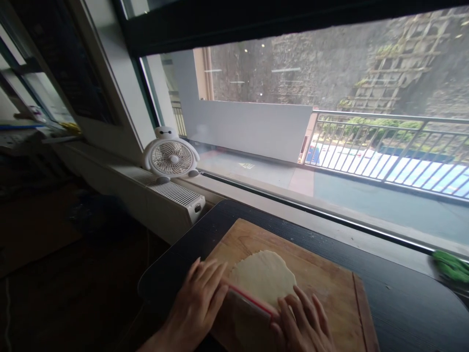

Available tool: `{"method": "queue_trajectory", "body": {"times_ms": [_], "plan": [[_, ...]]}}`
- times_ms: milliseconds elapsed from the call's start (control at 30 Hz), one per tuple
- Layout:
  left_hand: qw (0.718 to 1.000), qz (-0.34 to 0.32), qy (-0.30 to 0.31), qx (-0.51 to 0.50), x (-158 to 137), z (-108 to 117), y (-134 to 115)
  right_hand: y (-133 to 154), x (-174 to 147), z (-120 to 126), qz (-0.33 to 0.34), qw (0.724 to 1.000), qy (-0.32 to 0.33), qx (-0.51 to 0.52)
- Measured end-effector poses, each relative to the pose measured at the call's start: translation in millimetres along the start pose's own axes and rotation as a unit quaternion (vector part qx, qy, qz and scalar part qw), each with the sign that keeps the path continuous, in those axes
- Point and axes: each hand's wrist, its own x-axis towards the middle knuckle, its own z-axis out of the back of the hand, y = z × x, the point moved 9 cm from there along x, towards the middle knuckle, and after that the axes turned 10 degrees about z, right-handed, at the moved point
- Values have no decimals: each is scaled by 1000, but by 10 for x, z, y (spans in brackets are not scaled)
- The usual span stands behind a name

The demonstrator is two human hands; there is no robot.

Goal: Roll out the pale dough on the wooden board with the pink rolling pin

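Note:
A thin, flat sheet of pale dough (262, 274) with a slightly ragged edge lies on a wooden board (322, 274). Across its near part runs a slim rolling pin (252, 303), greyish with a red edge and blurred. My left hand (200, 293) is on the pin's left end, fingers stretched forward and thumb beside it. At the other end my right hand (304, 320) has its fingers bent over the pin, close to the dough's right edge. The hands cover both pin ends.
The board rests on a black table (399, 293) beside a large window. A white fan (172, 159) stands on a white sill unit (183, 195) at the left. A green cloth-like thing (452, 266) lies at the far right.

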Motion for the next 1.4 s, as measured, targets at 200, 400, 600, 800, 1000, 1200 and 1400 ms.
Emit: {"method": "queue_trajectory", "body": {"times_ms": [200,400,600,800,1000,1200,1400], "plan": [[997,54,-54,20,-385,48,149,-361,862,-610,-72,983,149,76],[994,89,-64,19,-2,141,210,-473,1479,-1217,-84,966,221,106],[997,69,-43,1,-107,149,201,-270,1006,-919,-47,979,181,85],[997,53,-41,-33,-178,174,124,-187,759,-798,-47,979,192,46],[993,88,-49,-60,-5,187,193,-395,1429,-1309,-131,961,227,85],[992,92,-32,-75,-87,161,202,-351,1432,-1342,-114,957,247,102],[992,57,-47,-99,-286,158,45,-341,690,-894,-57,971,223,60]]}}
